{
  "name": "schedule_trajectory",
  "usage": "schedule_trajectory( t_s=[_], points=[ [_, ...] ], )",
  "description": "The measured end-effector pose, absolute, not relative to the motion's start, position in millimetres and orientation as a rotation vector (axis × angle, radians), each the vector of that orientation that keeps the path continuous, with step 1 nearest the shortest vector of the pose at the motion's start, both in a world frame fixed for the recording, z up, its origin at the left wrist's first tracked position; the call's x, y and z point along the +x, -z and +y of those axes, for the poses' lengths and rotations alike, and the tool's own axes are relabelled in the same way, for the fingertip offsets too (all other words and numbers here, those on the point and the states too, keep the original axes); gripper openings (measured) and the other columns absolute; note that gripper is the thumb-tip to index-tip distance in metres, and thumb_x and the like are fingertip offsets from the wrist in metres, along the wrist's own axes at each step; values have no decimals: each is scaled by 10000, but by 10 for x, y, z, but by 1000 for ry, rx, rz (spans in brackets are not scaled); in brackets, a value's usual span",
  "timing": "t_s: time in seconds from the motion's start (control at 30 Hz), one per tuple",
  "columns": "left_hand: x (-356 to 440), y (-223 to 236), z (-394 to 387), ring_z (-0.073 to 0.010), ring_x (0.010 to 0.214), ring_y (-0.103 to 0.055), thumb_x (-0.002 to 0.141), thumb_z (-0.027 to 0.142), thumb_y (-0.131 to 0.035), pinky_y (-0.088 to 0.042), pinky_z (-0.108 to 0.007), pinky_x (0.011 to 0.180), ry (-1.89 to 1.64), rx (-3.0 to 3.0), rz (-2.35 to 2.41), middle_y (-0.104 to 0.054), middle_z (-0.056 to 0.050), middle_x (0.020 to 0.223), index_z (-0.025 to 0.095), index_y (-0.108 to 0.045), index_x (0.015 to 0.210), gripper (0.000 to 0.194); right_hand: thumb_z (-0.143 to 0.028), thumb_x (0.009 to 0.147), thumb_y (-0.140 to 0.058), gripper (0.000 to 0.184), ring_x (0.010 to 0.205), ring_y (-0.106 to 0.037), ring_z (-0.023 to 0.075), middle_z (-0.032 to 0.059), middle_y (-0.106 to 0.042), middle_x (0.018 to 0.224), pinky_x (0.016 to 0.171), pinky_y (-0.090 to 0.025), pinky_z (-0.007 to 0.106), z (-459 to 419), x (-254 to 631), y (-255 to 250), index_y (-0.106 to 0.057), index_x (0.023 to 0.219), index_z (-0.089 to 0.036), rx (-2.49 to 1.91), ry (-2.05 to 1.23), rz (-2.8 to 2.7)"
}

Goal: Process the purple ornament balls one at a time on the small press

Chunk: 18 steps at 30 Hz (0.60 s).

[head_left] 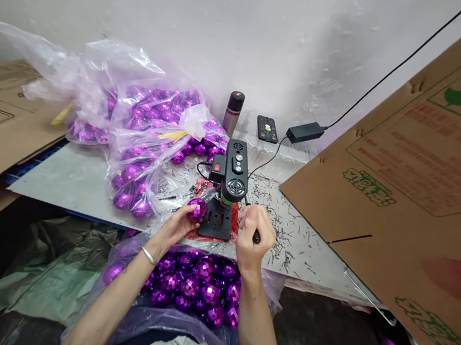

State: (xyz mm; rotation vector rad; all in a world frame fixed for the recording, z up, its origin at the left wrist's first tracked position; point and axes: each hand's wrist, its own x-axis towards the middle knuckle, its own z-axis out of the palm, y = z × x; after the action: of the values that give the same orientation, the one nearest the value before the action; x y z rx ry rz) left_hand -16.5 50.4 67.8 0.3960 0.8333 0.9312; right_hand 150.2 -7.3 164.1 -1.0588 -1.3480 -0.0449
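White wall (215, 19) backs the work area, shading greyer toward the right. Surface (70, 181) before it: pale and flat, with small dark wire-like bits (264, 190) strewn over its middle and right, densest beside the machine. Near the centre I log a black device (237, 165) standing over a slotted base plate (213, 227), with red material (234, 220) showing around the plate. To the left, clear plastic bags (100, 67) of purple balls take up much of the surface; yellow ties (172, 135) visible. By the wall: a dark-capped bottle (233, 114), a black phone (267, 129) and a power adapter (305, 132). Printed cardboard (400, 188) slants in at the right, a green umbrella among its marks; more cardboard (32, 109) flanks the left.

Work piece: one purple ball (197, 209), at the left side of the base plate, near the device's lower end; whether they touch, I cannot tell.

Left grip (177, 225): thumb and fingers parted by the ball's width, holding it. Right grip (263, 227): fist wrapped tightly around a black handle (257, 236), its rounded end exposed. Below the surface's front edge I note a further bagged heap of purple balls (189, 288), and grey-green cloth (50, 268) to its left
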Motion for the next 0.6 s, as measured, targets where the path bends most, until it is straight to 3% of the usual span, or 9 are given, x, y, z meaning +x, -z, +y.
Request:
schedule_trajectory(
  t_s=[0.2, 0.37, 0.6],
  points=[
    [4, -461, 530, -162, 813, -712, 679, 396, -881, -549, -232, 662, -1064, 823, 1036, -762, -35, 996, 210, -633, 1170, 580, -123, 1024, -465, 361, 623, -495, 108, -33, -475, 651, 582, -397, 277, -90, 1501, -1644, -439, 680, -228, -1067, 44, -1356],
    [122, -334, 535, -250, 1038, -716, 731, 442, -858, -555, -392, 969, -1131, 1356, 1142, -745, -74, 1140, 219, -635, 1198, 564, -138, 1027, -458, 373, 641, -510, 115, -31, -472, 653, 598, -415, 279, -106, 1509, -1643, -427, 667, -230, -1085, 23, -1358],
    [131, -424, 510, -356, 1188, -645, 789, 411, -844, -446, -515, 1124, -1020, 1731, 1152, -724, -122, 1227, 240, -699, 1203, 471, -130, 1023, -455, 362, 665, -531, 117, -21, -514, 688, 618, -431, 277, -130, 1514, -1622, -453, 673, -224, -1089, -1, -1363]
  ],
)
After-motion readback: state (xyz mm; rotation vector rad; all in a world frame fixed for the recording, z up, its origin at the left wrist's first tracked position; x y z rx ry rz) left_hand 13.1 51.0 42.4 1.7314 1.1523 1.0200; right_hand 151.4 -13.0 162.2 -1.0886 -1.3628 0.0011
